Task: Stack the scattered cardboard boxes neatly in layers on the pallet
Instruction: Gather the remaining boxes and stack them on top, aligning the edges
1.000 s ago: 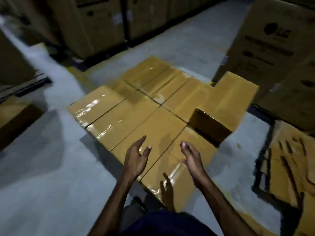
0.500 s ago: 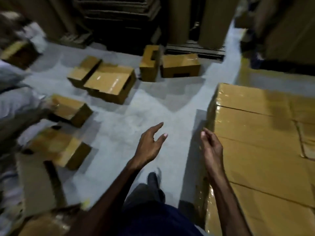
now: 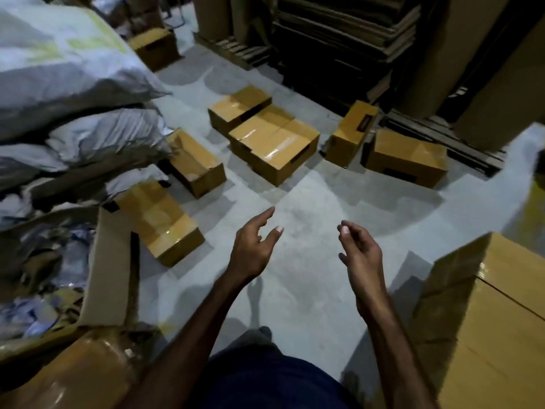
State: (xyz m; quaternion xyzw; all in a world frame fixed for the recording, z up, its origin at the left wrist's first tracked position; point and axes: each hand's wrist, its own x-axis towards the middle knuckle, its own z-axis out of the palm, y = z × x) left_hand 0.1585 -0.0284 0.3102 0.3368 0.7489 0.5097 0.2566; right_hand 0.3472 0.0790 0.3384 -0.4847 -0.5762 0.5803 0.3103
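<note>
Attention has swung off the pallet stack (image 3: 498, 314), which a second ago filled the middle of the view with its taped first layer and one box started on top, and now shows only as a corner at four o'clock; half a second ago it was still a broad slab on the right. The scattered cardboard boxes now sit ahead: a near box (image 3: 160, 221) at nine o'clock, another (image 3: 196, 162) beyond it at ten, a touching pair (image 3: 272, 141) at twelve, an upended box (image 3: 352, 132) and a flat one (image 3: 408, 156) at one, and a far box (image 3: 154, 47) at eleven. The left hand (image 3: 250, 249) is spread, fingers straight, gripping nothing; the right hand (image 3: 358, 253) hangs loosely curled and likewise empty. Judged from this, a box has been set down and the turn is to fetch the next, with much of the floor lot still to lift. Dark labels show on the upended box and on some box ends, too small to read; the sacks (image 3: 67, 66) at ten o'clock carry yellow marks, illegible.
</note>
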